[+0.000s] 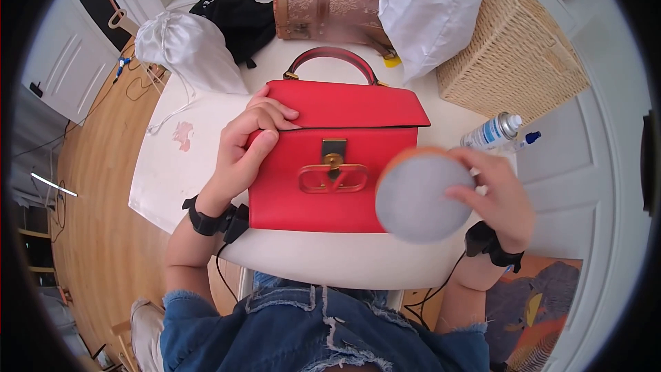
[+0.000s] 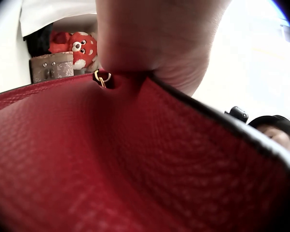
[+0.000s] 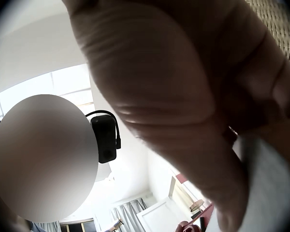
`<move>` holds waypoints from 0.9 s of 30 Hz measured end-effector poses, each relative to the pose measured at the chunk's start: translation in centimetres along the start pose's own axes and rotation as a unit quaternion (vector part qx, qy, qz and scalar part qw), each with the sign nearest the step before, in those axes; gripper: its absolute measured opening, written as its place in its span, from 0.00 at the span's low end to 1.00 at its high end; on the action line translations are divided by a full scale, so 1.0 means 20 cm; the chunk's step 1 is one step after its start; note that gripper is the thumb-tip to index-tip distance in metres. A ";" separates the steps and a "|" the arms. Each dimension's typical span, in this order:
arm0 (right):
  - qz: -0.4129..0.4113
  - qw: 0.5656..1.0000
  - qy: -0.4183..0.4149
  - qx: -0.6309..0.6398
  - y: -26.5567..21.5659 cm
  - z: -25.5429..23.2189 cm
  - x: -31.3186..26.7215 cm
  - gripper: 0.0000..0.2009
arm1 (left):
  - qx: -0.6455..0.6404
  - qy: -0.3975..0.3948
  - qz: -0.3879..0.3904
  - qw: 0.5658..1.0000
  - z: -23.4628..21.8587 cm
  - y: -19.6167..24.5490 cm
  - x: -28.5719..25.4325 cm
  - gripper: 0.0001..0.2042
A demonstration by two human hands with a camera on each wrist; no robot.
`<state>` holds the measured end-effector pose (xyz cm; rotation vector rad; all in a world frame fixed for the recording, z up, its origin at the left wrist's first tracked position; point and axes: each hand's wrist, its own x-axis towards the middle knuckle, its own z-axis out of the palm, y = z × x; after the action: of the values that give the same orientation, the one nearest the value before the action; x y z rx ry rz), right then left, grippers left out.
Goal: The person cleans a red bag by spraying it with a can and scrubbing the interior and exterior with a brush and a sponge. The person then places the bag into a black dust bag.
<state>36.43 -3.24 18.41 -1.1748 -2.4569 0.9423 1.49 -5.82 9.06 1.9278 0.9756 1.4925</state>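
A red handbag (image 1: 289,200) with a gold and red V-shaped clasp lies on the white table, its handle at the far side. My left hand (image 1: 244,138) grips the bag's left edge near the flap, thumb on the front; the left wrist view shows the red leather (image 2: 87,159) close up below the hand (image 2: 154,38). My right hand (image 1: 499,196) pinches a round grey pad (image 1: 423,196) with an orange rim, held over the bag's lower right corner. In the right wrist view the thumb of the hand (image 3: 169,96) presses on the grey pad (image 3: 270,183).
A spray can (image 1: 490,132) and a blue-capped bottle (image 1: 527,141) are at the right. A wicker basket (image 1: 513,48), a white cloth bag (image 1: 434,14), a brown patterned case (image 1: 330,3), a black pouch (image 1: 241,24) and a white drawstring bag (image 1: 186,48) line the table's far side.
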 end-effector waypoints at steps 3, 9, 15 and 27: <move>0.059 0.991 0.092 0.071 -0.03 0.00 0.01 0.20 | 0.008 0.007 -0.005 1.000 0.01 0.01 0.00 0.07; -0.057 0.997 -0.032 -0.032 0.00 0.05 0.01 0.17 | 0.024 0.021 0.030 0.999 0.01 0.02 0.00 0.07; 0.039 0.979 0.196 0.043 0.02 0.04 0.04 0.17 | 0.000 0.189 -0.020 0.982 0.05 0.04 0.08 0.07; -0.035 0.999 -0.018 0.034 0.22 0.35 0.28 0.15 | 0.077 0.182 -0.011 0.980 0.10 -0.09 0.10 0.07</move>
<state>32.15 -0.04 9.91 -1.0518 -2.4558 1.0262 3.19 -3.10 8.42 1.7699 1.2992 1.8463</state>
